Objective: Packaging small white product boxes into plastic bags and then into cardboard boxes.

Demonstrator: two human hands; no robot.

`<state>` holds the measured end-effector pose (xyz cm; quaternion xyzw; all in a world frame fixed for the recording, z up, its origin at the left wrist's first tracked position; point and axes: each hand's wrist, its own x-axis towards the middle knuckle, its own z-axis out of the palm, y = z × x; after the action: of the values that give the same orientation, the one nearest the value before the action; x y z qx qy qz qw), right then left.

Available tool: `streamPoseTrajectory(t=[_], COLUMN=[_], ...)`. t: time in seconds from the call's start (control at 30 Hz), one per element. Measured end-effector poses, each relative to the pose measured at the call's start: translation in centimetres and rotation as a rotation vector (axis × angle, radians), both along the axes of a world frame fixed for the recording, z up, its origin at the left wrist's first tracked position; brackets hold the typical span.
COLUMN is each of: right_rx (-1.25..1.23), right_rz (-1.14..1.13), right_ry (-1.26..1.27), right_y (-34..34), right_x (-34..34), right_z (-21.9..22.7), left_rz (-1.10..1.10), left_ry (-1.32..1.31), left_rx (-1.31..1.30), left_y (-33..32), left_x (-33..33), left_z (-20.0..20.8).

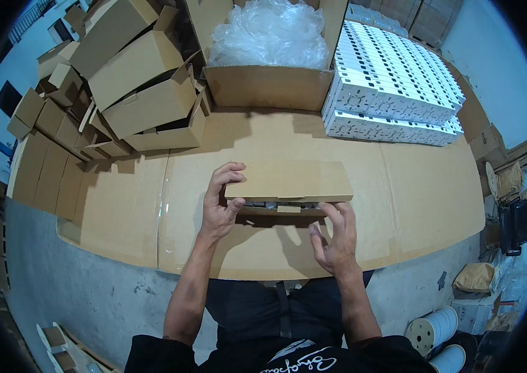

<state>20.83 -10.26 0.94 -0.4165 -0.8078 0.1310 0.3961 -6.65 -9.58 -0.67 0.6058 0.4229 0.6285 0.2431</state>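
A: Where's the box (pixel 289 181)?

B: On the cardboard table (pixel 425 193), just ahead of both hands, long axis left to right.

A: Hands?

B: Left hand (pixel 218 205) clasps the left end, thumb under, fingers on the lid. Right hand (pixel 337 239), fingers spread, touches the front edge; it looks nearer the tuck flap.

A: Looks?

B: Flat, brown, lid nearly closed, something dark inside, I think.

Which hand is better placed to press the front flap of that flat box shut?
Probably the right hand: its fingers lie at the flat cardboard box's front flap, while the left hand grips its left end.
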Motion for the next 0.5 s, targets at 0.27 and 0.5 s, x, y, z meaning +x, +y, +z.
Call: streamPoseTrajectory(t=[0.27,0.5], right_rx=[0.062,-0.035], right_rz=[-0.092,-0.127], right_ry=[-0.052,-0.056], right_y=[-0.8,-1.6], right_x=[-1.7,-3.0], right_z=[0.5,1.1], left_rz=[-0.109,-0.087], left_ry=[0.013,0.011], left_rx=[-0.077,-0.088], left_y=[-0.9,-0.8], left_x=[-1.2,-0.9], left_z=[0.4,0.3])
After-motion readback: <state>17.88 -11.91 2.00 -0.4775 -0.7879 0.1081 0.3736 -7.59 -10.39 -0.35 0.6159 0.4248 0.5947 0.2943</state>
